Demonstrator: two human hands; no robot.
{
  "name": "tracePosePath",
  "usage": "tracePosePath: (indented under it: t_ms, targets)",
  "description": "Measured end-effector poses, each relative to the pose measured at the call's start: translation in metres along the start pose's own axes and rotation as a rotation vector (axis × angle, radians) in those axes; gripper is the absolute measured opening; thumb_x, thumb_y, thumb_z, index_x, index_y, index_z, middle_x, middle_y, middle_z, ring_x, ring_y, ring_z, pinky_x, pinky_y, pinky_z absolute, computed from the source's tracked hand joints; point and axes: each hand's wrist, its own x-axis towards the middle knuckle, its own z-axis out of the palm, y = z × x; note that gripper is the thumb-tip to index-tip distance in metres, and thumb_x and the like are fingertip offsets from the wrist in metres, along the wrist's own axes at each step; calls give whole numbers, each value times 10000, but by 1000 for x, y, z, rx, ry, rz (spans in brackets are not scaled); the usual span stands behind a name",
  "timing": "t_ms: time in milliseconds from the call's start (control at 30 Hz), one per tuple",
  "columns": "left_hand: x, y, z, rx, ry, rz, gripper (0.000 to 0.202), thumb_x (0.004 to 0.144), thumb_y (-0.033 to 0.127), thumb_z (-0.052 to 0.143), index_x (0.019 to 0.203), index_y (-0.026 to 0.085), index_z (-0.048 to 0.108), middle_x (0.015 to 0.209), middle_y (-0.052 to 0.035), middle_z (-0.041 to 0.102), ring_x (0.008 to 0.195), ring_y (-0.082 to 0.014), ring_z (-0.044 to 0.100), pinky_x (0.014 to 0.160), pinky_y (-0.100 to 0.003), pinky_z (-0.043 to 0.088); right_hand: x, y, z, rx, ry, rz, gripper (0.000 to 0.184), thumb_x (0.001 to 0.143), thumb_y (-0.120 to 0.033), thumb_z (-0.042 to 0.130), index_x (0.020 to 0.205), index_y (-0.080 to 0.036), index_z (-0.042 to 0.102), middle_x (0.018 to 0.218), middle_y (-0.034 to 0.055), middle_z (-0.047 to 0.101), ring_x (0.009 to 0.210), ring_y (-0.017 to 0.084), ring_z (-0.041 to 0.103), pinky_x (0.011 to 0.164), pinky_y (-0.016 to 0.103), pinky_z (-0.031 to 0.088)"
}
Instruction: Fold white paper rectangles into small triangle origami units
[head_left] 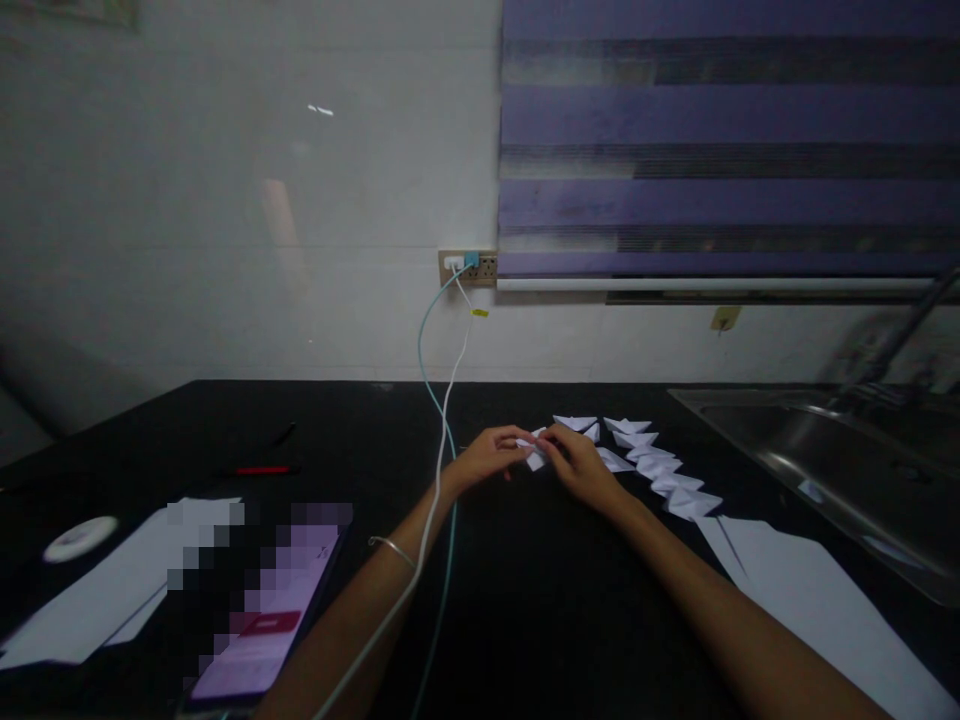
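Both my hands meet over the black countertop (525,600) and pinch one small white folded paper piece (535,459). My left hand (487,458) grips its left side with closed fingers; a thin bangle (391,548) sits on that forearm. My right hand (577,462) pinches the right side. Just right of my hands lies a row of several folded white paper triangles (656,465), running from the far middle toward the near right.
White paper sheets (810,590) lie near right, more paper (97,590) near left beside a lit phone (262,630). Two cables (442,420) run from a wall socket (469,267) across the counter. A steel sink (840,460) is at right. A red pen (259,470) and white disc (79,538) lie left.
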Motion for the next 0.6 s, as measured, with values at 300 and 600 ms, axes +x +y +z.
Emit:
tracePosePath:
  t_ms: [300,600]
  targets:
    - [5,-3,2,-26,195,62,401,750,463,655,962,127,599,839,-57,635,673,-134,597,465,-198,482,1,3,1,-13,90,51,186,917,-297,449,856,-197,593,767,32,597,710,181,549,653,307,412]
    - [5,-2,-1,-19,241,65,354,733,426,685,836,103,584,788,-36,620,548,-82,560,475,-196,469,1,1,-4,-67,88,-51,105,848,-281,578,922,-211,604,919,65,585,886,224,532,797,375,429]
